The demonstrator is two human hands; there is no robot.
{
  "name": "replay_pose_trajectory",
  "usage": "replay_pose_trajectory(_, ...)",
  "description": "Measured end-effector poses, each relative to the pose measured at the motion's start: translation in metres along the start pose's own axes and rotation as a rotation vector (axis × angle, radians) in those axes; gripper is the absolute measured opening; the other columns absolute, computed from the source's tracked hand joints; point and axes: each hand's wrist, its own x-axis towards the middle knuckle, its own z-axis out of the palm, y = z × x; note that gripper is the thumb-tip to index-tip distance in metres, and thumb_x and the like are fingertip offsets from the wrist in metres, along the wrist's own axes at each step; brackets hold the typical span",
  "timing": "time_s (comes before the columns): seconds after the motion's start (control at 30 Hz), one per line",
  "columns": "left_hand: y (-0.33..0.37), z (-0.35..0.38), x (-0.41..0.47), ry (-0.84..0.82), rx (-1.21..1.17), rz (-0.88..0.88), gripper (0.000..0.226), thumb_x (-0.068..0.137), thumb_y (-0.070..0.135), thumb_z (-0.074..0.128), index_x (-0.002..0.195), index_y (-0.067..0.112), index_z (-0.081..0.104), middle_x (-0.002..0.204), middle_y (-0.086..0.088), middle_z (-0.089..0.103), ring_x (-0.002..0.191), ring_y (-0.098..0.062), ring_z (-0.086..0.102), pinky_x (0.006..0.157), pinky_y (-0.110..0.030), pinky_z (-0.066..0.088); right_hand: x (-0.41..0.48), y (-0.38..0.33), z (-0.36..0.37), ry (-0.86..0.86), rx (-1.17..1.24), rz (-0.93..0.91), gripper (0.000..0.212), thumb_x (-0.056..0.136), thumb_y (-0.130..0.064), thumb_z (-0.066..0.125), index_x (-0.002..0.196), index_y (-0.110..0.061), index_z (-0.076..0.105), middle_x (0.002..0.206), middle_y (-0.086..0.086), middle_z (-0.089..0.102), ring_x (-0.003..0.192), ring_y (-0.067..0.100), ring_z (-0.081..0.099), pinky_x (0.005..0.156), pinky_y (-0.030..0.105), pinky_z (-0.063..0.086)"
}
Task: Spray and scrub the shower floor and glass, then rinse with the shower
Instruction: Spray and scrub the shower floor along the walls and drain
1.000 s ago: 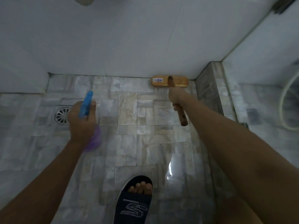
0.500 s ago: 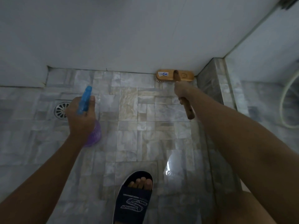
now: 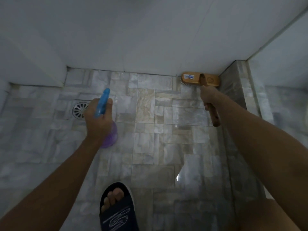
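Observation:
My left hand (image 3: 98, 118) grips a spray bottle (image 3: 102, 104) with a blue trigger head and a purple body, held over the marble-tiled shower floor (image 3: 150, 130), its nozzle pointing toward the back wall. A wooden scrub brush (image 3: 200, 80) is in my right hand (image 3: 209, 95), which is closed on its handle. The brush head lies bristles down in the far right corner, against the white wall and the stone curb (image 3: 236, 90). The glass panel (image 3: 283, 60) stands on the curb at the right.
A round metal drain (image 3: 80, 110) sits in the floor just left of my left hand. My foot in a dark slide sandal (image 3: 116, 209) stands at the bottom centre. White walls close the back and left. A wet glare shows on tiles near the curb.
The brush head has slid right along the back wall into the corner by the curb. My left hand keeps the spray bottle in about the same spot over the floor.

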Motion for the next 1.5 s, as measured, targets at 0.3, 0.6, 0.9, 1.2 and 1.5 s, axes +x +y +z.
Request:
replay_pose_trajectory(0.3,0.007,0.001,0.02,-0.003,-0.058,-0.172,0.028,0.098,0.021,0.061,0.076,0.007,0.053,0.066,-0.013,0.049,0.057,-0.021,0.047,0.055,-0.031,0.04,-0.029,-0.022,0.046,-0.05,0.02,0.073,0.036,0.106,-0.025,0.035,0.114,0.002,0.057,0.084,0.019,0.058,0.061,0.029,0.055,0.053,0.038,0.051)
replay_pose_trajectory(0.6,-0.004,-0.06,0.018,-0.079,0.022,-0.222,0.041,0.083,0.029,0.082,0.061,0.011,0.053,0.054,0.001,0.051,0.049,-0.015,0.049,0.055,-0.028,0.044,-0.147,-0.063,0.134,-0.297,-0.221,-0.213,0.043,0.11,-0.025,0.026,0.142,-0.001,0.043,0.138,0.021,0.049,0.119,0.035,0.055,0.094,0.042,0.049)
replay_pose_trajectory(0.9,-0.054,-0.11,0.036,0.045,0.063,-0.263,0.036,0.084,0.019,0.081,0.064,-0.002,0.06,0.056,-0.017,0.055,0.051,-0.015,0.047,0.049,-0.038,0.046,-0.1,-0.106,0.152,-0.158,-0.138,-0.189,0.043,0.108,-0.024,0.031,0.137,0.003,0.047,0.116,0.017,0.056,0.075,0.022,0.048,0.063,0.029,0.043)
replay_pose_trajectory(1.2,-0.064,-0.142,0.04,0.219,0.142,-0.184,0.046,0.088,0.036,0.077,0.062,0.003,0.058,0.056,-0.009,0.051,0.051,-0.009,0.043,0.051,-0.021,0.036,-0.106,-0.138,0.166,-0.224,-0.269,-0.32,0.046,0.107,-0.041,0.028,0.128,-0.007,0.051,0.103,0.017,0.062,0.069,0.03,0.063,0.047,0.031,0.049)
replay_pose_trajectory(1.5,-0.074,-0.138,0.039,0.232,0.202,-0.121,0.043,0.094,0.039,0.07,0.068,0.006,0.058,0.061,-0.004,0.052,0.054,-0.017,0.047,0.057,-0.025,0.041,-0.101,-0.143,0.13,-0.197,-0.241,-0.184,0.029,0.103,-0.006,0.036,0.11,0.004,0.063,0.114,0.024,0.068,0.098,0.039,0.066,0.068,0.039,0.05)
